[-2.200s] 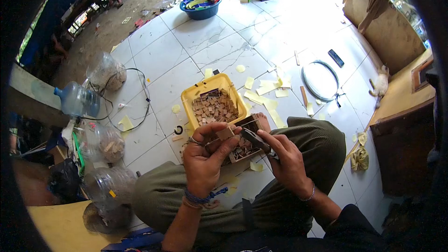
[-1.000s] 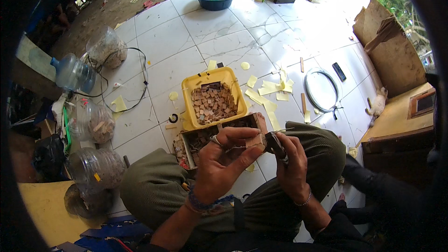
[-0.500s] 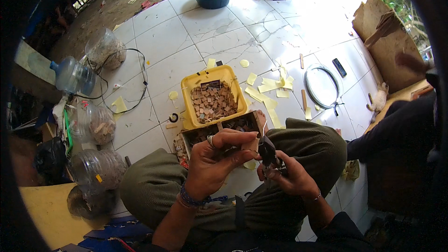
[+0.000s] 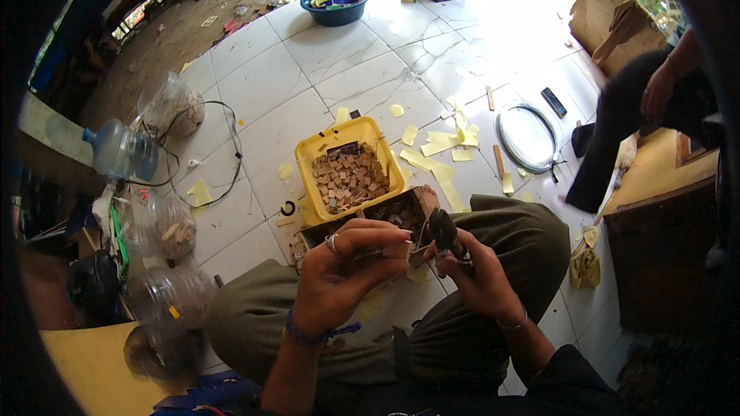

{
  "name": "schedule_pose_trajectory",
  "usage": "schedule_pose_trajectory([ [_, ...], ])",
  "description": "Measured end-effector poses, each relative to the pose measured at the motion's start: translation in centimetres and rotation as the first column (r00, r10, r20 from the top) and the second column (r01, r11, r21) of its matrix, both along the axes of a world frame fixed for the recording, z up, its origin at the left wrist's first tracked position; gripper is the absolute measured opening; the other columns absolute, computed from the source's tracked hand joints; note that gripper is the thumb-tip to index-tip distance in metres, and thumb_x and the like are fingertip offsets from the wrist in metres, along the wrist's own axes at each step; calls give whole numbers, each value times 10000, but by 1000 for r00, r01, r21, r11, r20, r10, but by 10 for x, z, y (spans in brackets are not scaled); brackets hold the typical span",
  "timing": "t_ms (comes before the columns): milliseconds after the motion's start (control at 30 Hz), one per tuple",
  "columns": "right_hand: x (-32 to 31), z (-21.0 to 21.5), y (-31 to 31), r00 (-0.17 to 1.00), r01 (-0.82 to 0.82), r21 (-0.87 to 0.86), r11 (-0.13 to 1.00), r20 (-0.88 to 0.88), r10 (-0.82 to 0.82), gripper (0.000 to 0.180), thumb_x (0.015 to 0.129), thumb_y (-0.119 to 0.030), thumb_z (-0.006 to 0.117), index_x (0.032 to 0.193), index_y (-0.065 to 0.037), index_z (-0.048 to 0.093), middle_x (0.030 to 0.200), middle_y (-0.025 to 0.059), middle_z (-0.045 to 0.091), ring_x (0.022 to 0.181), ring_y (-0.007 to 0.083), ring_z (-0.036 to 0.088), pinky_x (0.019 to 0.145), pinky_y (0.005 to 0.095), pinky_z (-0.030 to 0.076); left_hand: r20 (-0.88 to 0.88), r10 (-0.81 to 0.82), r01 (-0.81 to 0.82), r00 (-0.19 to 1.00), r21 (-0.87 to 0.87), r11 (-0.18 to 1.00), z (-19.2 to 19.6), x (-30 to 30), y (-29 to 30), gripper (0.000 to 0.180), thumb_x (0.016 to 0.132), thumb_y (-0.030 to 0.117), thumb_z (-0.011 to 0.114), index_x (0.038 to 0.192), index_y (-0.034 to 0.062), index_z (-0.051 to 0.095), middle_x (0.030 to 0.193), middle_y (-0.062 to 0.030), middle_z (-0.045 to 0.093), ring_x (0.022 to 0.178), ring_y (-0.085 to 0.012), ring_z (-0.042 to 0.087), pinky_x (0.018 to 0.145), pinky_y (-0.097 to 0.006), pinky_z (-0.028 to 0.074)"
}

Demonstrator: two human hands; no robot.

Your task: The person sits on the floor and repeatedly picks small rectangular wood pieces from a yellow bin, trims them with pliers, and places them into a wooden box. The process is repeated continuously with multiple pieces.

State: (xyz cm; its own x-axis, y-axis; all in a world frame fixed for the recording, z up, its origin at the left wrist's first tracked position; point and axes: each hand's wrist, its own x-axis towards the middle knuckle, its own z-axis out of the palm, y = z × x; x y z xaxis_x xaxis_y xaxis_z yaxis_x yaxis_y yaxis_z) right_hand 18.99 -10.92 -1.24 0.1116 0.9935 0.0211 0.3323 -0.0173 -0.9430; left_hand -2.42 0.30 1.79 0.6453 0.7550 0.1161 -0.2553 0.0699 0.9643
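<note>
Between the thumb and fingers of my left hand [image 4: 333,266], which wears a ring and a braided bracelet, a small flat wooden piece [image 4: 398,249] is pinched. My right hand [image 4: 487,283] is closed around dark-jawed pliers [image 4: 444,233], their head pointing up and a little apart from the piece. A thin bit of wire shows between the two, though its ends are hard to make out. Just beyond my hands a divided wooden box [image 4: 426,199] is partly hidden by them. Behind it stands a yellow plastic tub [image 4: 305,182] full of small wooden pieces [image 4: 351,177].
Yellow paper scraps [image 4: 441,143], a coil of wire [image 4: 501,135] and a black phone [image 4: 553,102] lie on the white tiles. Plastic jugs [image 4: 123,150] line the left. A blue basin [image 4: 336,14] stands far ahead. Another person's leg [image 4: 617,131] is at the right.
The pliers have drawn slightly away from the wooden piece, and their head now points more upward. At the right, the other person's leg and hand have swung further into view.
</note>
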Motion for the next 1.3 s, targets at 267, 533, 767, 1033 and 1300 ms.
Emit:
schedule_pose_trajectory([
  [267,8,-4,3,977,25,76,997,207,-41,633,948,7,701,1527,-141,493,1192,166,693,1065,307,723,874,420,602,-92,142,-120,986,215,969,0,6,0,325,920,-101,717,1224,7,679,1282,-110,668,1158,-166,675,994,-302,578],
  [533,3,-4,2,957,4,24,1000,289,-10,707,912,44,703,1541,-200,492,1197,169,675,1026,338,722,841,434,607,-123,219,-198,968,162,967,-1,9,-8,539,896,-98,738,1377,40,539,1225,-123,709,1097,-193,695,917,-321,592],
  [767,0,0,4,967,-18,145,989,253,-20,703,886,64,716,1522,-156,512,1215,162,674,1050,353,711,866,435,600,-49,196,-186,979,150,971,4,3,-10,541,889,-142,708,1370,36,537,1232,-156,701,1128,-223,700,924,-345,599],
  [1033,1,-1,3,968,-3,85,996,249,-19,730,874,90,707,1528,-164,506,1230,175,660,1080,362,699,885,445,593,-109,174,-153,979,176,972,-3,3,-9,491,897,-134,709,1338,20,558,1261,-160,696,1189,-249,697,968,-365,599],
  [1300,2,-6,2,955,9,100,995,293,-38,731,879,75,703,1533,-184,502,1211,170,657,1050,356,700,869,450,594,-223,364,-211,905,507,836,1,8,-9,367,911,-39,772,1249,36,647,1121,-96,778,1006,-169,753,848,-319,625],
])
